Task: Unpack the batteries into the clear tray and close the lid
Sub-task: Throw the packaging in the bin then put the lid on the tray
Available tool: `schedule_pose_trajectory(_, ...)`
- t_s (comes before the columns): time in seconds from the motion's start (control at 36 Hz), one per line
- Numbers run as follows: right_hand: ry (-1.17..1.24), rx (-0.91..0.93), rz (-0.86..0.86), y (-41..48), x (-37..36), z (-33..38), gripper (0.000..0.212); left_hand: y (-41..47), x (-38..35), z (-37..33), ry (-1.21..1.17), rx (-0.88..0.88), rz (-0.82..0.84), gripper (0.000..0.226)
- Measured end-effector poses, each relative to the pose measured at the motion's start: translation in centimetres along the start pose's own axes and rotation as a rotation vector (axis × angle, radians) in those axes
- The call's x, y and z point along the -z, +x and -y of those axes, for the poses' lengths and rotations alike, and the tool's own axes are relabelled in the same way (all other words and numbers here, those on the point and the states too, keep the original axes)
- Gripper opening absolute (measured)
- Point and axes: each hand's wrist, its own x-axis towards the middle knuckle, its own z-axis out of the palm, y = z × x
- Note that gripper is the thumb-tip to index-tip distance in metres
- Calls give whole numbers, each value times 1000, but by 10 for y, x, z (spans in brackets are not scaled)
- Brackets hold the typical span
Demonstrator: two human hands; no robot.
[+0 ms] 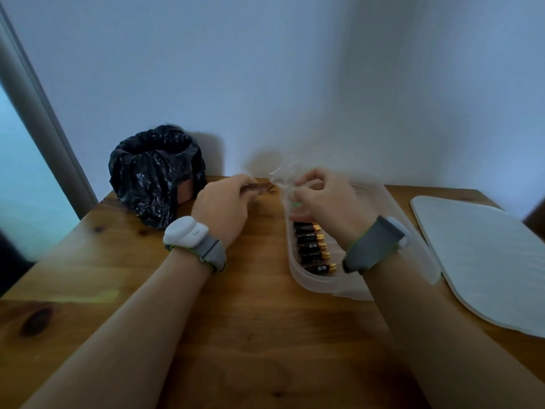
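Note:
A clear plastic tray (306, 278) lies on the wooden table, right of centre. Several black-and-gold batteries (312, 246) lie in a row along its left side. My right hand (324, 199) hovers over the tray's far end and pinches a crumpled clear plastic wrapper (283, 178). My left hand (224, 205) is just left of the tray and grips a blurred brown battery (256, 188) pointing toward the wrapper. The tray's white lid (483, 261) lies flat on the table to the right, apart from the tray.
A small bin lined with a black plastic bag (156, 172) stands at the table's back left, against the wall. The table's left edge (44, 261) runs diagonally toward a door frame. Both wrists wear grey bands with white devices.

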Motion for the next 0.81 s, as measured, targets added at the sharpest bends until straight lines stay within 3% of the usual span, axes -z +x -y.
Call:
schedule_pose_trajectory(0.11, 5, 12, -20, 6, -8, 2, 5, 6, -7, 5, -77, 83, -30, 12)
schedule_pose_trajectory(0.36, 51, 78, -71, 18, -14, 2, 13, 7, 11, -7, -625, 292, -210, 15)
schedule_pose_trajectory(0.56, 178, 61, -56, 21, -19, 8, 22, 5, 19, -21, -1151, 443, -100, 17)
schedule_pose_trajectory(0.81, 435, 23, -36, 14, -18, 8, 20, 5, 23, -27, -1257, 427, 38, 31)
